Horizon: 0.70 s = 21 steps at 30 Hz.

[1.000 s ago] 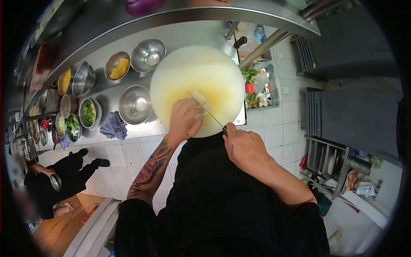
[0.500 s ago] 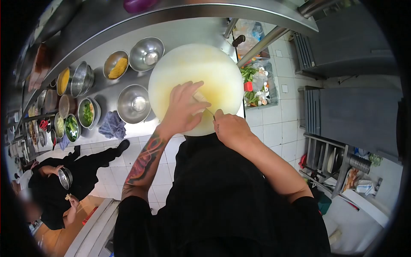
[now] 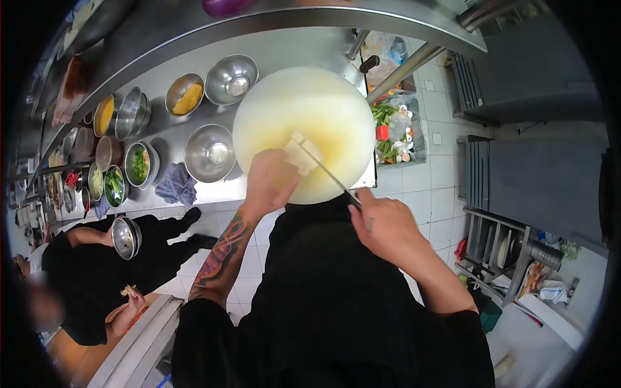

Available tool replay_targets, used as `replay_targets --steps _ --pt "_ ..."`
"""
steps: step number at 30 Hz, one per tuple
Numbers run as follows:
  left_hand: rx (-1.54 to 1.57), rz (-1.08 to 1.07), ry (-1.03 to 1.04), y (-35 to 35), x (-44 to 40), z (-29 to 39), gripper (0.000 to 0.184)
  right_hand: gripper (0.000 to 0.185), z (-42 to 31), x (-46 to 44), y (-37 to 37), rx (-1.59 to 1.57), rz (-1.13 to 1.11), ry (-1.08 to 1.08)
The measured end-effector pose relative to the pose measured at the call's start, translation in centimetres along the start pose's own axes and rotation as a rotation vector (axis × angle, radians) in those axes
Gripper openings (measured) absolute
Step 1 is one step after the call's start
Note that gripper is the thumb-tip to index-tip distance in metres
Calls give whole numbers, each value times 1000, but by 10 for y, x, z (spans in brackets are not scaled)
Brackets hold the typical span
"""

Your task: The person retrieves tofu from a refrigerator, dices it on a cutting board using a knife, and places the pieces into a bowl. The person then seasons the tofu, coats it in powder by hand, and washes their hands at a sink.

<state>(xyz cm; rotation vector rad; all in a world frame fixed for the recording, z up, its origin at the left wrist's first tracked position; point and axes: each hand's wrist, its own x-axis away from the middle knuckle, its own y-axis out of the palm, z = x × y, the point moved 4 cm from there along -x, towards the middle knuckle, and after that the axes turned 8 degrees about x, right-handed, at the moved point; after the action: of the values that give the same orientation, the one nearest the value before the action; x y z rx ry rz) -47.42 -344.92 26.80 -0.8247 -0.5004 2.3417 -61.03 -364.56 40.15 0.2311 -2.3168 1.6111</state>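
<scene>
Grips knife (image 3: 331, 174) by handle in right hand (image 3: 383, 223); rests left hand (image 3: 268, 181) against pale food pieces (image 3: 299, 157) on round cutting board (image 3: 304, 94); cannot tell finger closure. Likely soft, light, fragile: steady gently by sides.

cream food (image 3: 301, 160), yellow-stained white board (image 3: 304, 100)

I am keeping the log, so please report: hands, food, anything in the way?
Right hand gripping knife, left hand at pale food. Food on white board, knife over it. No obstacle seen; left hand close to knife.
</scene>
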Motion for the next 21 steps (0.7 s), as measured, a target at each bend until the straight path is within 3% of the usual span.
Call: replay_targets --steps 15,17,21 --pt "-29 -9 50 13 1 -1 21 21 -16 -28 42 11 -110 20" --pt "-36 -9 52 13 3 -2 21 11 -11 -45 57 6 -129 73" --pt "9 -71 18 7 -10 6 28 17 -3 -56 82 10 -163 109"
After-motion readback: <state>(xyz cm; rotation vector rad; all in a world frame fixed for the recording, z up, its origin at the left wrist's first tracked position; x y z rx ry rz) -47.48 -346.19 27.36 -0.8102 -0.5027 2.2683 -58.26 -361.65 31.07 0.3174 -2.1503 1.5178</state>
